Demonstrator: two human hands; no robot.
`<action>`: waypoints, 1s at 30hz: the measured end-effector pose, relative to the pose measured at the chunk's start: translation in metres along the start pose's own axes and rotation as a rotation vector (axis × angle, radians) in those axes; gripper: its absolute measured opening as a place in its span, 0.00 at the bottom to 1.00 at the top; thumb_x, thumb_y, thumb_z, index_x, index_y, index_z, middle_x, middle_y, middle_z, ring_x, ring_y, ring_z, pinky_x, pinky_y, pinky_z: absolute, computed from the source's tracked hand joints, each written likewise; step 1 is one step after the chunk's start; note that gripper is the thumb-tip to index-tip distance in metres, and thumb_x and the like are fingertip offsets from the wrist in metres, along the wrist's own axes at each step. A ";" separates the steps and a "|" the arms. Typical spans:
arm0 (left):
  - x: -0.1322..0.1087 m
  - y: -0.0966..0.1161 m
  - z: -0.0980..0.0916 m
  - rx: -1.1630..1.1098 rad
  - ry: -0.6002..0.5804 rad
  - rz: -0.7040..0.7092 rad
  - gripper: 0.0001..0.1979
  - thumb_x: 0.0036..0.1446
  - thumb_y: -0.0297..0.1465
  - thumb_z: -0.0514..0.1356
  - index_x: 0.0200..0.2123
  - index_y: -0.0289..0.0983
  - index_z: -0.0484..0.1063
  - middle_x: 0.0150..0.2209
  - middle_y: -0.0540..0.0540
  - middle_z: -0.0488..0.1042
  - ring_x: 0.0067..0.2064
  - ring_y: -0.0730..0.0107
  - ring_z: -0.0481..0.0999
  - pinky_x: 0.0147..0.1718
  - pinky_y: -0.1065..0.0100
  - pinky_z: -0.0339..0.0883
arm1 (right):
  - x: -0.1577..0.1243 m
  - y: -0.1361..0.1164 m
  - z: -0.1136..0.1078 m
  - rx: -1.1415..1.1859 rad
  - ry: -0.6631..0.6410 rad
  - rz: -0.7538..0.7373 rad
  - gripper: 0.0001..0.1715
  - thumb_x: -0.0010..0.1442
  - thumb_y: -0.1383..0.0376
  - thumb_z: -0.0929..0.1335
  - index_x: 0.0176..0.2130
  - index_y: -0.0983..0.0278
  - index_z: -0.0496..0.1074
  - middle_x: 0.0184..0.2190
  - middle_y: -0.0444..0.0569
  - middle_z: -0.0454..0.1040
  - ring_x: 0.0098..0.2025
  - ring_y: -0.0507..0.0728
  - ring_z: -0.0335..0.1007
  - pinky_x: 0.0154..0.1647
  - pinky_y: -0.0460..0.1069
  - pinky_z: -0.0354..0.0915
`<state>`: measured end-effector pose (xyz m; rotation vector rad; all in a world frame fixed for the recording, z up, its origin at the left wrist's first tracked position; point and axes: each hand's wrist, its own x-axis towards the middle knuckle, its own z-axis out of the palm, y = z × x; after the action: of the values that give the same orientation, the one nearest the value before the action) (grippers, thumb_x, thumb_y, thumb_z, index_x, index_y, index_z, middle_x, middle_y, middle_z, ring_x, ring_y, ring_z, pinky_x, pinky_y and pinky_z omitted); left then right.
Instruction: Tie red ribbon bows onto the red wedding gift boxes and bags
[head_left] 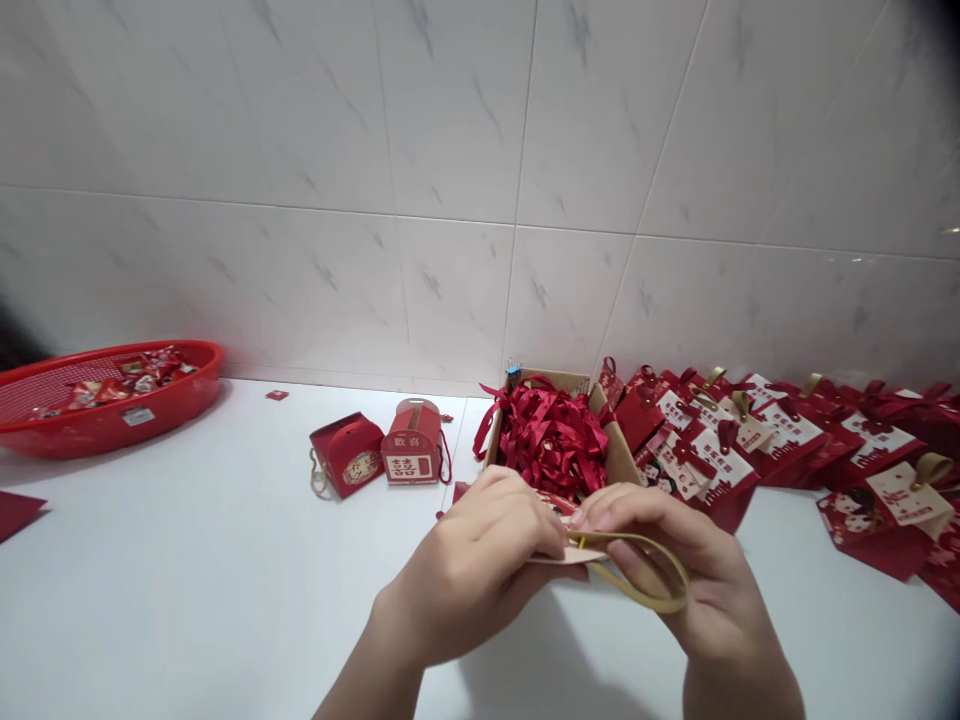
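Observation:
Between my two hands is a small red and cream paper gift box, mostly covered by my fingers. A gold ribbon loop sticks out of its near side towards the right. My left hand is closed on the box's left part, fingers bent over the top. My right hand pinches its right edge beside the ribbon, the loop lying across the fingers. Just behind stands a cardboard box heaped with dark red ribbons.
Two small red boxes, one with a cord handle and one arched, stand left of centre. A red plastic basket of wrapped sweets is far left. Many finished-looking red gift boxes crowd the right. A tiled wall bounds the white table.

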<state>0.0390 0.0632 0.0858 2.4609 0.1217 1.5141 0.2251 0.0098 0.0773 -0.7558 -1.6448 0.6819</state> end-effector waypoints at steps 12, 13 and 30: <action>0.000 0.001 -0.001 0.052 -0.024 0.031 0.10 0.53 0.15 0.61 0.35 0.33 0.69 0.30 0.47 0.76 0.31 0.73 0.72 0.33 0.65 0.62 | 0.001 0.007 -0.002 -0.076 -0.045 -0.110 0.16 0.59 0.75 0.65 0.43 0.57 0.71 0.38 0.45 0.75 0.42 0.55 0.72 0.46 0.50 0.68; 0.000 0.001 -0.001 0.063 -0.024 0.042 0.10 0.53 0.15 0.61 0.35 0.33 0.69 0.30 0.46 0.76 0.31 0.73 0.71 0.33 0.65 0.62 | 0.001 0.007 -0.002 -0.084 -0.046 -0.109 0.16 0.59 0.75 0.65 0.43 0.57 0.70 0.38 0.46 0.75 0.42 0.55 0.71 0.45 0.51 0.68; 0.000 0.000 0.002 0.205 -0.029 0.114 0.06 0.55 0.17 0.57 0.33 0.33 0.69 0.27 0.47 0.75 0.27 0.74 0.63 0.31 0.65 0.57 | 0.005 0.008 -0.001 -0.175 -0.053 -0.069 0.10 0.63 0.72 0.63 0.40 0.59 0.69 0.35 0.46 0.70 0.39 0.54 0.67 0.41 0.48 0.62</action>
<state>0.0407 0.0626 0.0849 2.6908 0.1394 1.5836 0.2263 0.0192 0.0743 -0.8067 -1.7872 0.5174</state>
